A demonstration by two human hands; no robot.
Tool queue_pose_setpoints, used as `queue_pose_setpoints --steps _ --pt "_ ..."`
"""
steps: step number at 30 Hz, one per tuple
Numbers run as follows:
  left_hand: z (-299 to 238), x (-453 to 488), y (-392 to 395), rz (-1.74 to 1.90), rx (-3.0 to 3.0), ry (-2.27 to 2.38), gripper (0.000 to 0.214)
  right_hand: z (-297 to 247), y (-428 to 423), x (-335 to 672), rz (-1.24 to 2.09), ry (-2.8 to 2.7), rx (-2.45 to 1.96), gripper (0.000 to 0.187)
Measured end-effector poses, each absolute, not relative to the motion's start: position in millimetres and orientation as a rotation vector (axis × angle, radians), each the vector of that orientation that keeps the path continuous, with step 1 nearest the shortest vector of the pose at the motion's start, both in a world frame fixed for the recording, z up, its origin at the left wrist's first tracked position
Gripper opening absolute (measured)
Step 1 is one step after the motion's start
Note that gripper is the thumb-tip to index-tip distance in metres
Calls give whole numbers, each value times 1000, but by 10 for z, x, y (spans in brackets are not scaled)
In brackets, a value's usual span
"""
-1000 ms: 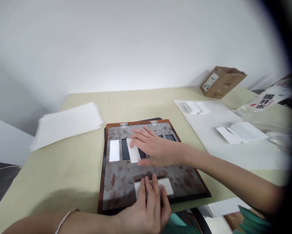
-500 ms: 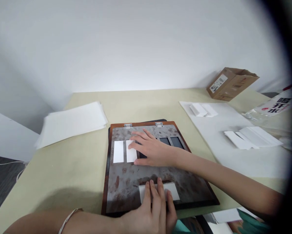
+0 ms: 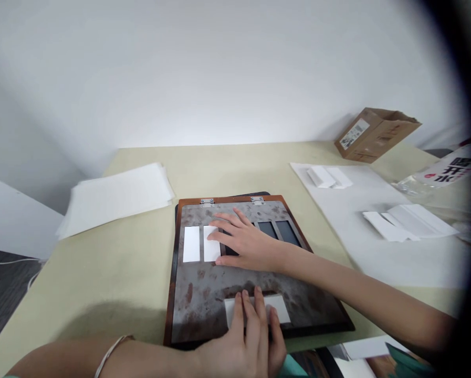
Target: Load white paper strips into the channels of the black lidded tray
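Note:
My right hand (image 3: 251,244) lies on a hinged grey metal plate (image 3: 191,294) with brown stains, its fingers spread. The fingertips rest at a white card (image 3: 211,251) in the second slot from the left. Beside it another white card (image 3: 191,244) sits flat in the first slot. Dark slots (image 3: 286,231) show to the right, some partly covered by my hand. My left hand (image 3: 247,336), fingers stretched out flat, rests on a loose white card or small stack (image 3: 276,307) near the plate's front edge. Its palm side is hidden.
White paper sheets (image 3: 119,199) are stacked to the left. On the right, a large white sheet (image 3: 377,265) bears folded white pieces (image 3: 412,220) and further small ones (image 3: 327,177). Behind stand a cardboard box (image 3: 377,136) and a clear plastic bag (image 3: 440,173).
Both hands stay in nearly the same place. The right fingers shift only very slightly, and the view moves a little.

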State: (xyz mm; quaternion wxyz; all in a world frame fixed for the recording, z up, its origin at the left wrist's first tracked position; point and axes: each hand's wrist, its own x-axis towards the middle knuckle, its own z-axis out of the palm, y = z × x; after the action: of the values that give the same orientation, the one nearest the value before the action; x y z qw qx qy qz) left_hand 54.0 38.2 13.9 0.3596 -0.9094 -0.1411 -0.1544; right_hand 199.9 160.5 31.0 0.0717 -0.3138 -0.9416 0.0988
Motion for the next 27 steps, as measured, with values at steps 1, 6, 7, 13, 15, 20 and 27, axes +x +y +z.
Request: queue_pose_setpoints --steps 1,6,7,13,15,20,27 --pt "139 539 382 -398 -2346 -365 37 306 1601 2001 295 -2828 -941 45" --pt "134 538 384 -395 -2336 -363 35 289 1579 2009 280 -2817 -947 41" --pt "131 539 384 -393 -2335 -363 34 288 1577 2009 276 -2815 -951 40" --pt "118 544 374 -384 -2327 -368 35 316 1553 1983 281 -2829 -915 40" --pt "127 541 378 -383 -2328 -366 35 325 1542 1970 291 -2845 -881 40" --pt "150 529 401 -383 -2339 -336 35 323 1523 1967 302 -2850 -859 41" --pt "134 537 391 -390 -2327 -358 33 311 1510 1989 301 -2853 -856 42"
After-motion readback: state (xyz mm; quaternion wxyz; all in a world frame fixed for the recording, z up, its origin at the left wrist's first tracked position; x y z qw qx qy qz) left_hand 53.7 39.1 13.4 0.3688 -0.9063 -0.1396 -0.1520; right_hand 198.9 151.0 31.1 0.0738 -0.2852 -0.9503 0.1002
